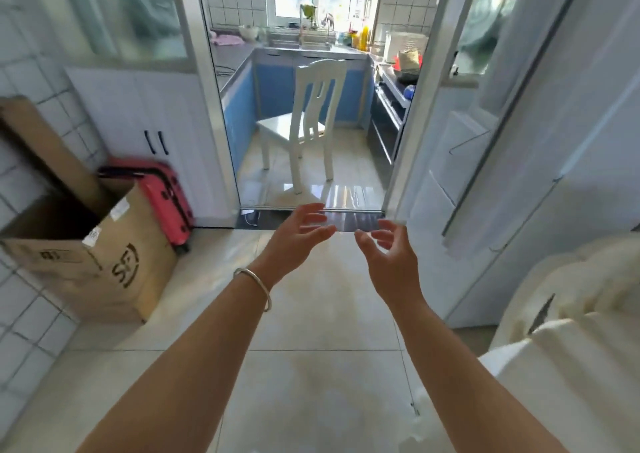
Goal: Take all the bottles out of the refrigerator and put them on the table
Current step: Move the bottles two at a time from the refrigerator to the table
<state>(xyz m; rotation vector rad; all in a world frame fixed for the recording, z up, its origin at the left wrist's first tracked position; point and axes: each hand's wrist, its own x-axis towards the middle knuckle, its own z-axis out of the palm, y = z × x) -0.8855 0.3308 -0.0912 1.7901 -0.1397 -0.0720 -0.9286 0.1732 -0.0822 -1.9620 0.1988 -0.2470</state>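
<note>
My left hand (294, 241) and my right hand (388, 255) are stretched out in front of me over the tiled floor, palms facing each other, fingers spread, holding nothing. A silver bangle sits on my left wrist. A tall white refrigerator (540, 161) stands on the right with its doors shut, to the right of my right hand. No bottle from inside it shows. Small bottles, one yellow (364, 36), stand far off on the kitchen counter by the window.
A white chair (304, 120) stands in the kitchen doorway ahead. An open cardboard box (93, 258) and a pink suitcase (166, 199) sit against the left wall beside a white cabinet (152, 130). White cloth (571, 348) lies at lower right.
</note>
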